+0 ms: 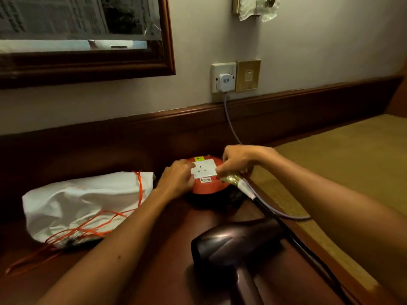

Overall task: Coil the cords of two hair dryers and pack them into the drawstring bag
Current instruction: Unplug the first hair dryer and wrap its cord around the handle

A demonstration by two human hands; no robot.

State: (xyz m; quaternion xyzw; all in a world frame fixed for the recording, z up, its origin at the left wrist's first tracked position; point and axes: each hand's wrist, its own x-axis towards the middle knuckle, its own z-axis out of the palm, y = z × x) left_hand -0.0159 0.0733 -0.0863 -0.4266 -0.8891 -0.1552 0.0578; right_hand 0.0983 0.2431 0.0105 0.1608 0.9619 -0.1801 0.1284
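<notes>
A dark hair dryer [229, 245] lies on the wooden table near me, its black cord [286, 230] running up to a plug wrapped in pale tape [236, 182]. My right hand [240, 160] grips that plug at the right edge of a red extension reel [207, 187] with a white socket plate. My left hand [176, 179] presses on the reel's left side, fingers on the socket plate. A white drawstring bag [83, 203] with orange strings lies to the left, bulging. A second dryer is not visible.
The reel's grey cable [231, 122] runs up to a white plug in a wall socket [223, 79]. A framed mirror [83, 38] hangs at upper left. A yellowish surface [343, 155] lies to the right, beyond the table edge.
</notes>
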